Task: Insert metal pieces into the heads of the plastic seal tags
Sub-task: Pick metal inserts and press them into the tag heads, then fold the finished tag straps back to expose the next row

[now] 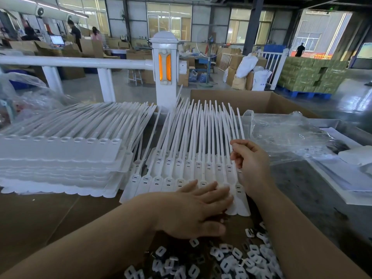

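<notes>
**Hands at work over rows of white seal tags**

Seen from the head camera, a person's left hand (193, 210) lies flat on the near row of plastic seal tags (181, 168), its fingers (219, 195) straight and close together, pressing on the tag bodies and hiding several of the heads beneath. The right hand (251, 168) hovers over the right end of the same rows, its fingers (238, 150) curled and pinching one thin tag strap; whether it also holds a metal piece cannot be told. The tags lie in two overlapping rows on the brown counter (50, 214), heads toward the person, straps fanning away toward a white post with an orange reflector (165, 65). A loose heap of small metal pieces (231, 258) sits at the near edge, partly cut off by the frame and partly hidden by the right forearm. To the left stands a stack of joined tag sheets (60, 158), their lower layers blurred together. Crumpled clear plastic sheeting (281, 133) lies to the right, in front of an open cardboard box (251, 101). Distant workers and cartons are too small to make out.
</notes>
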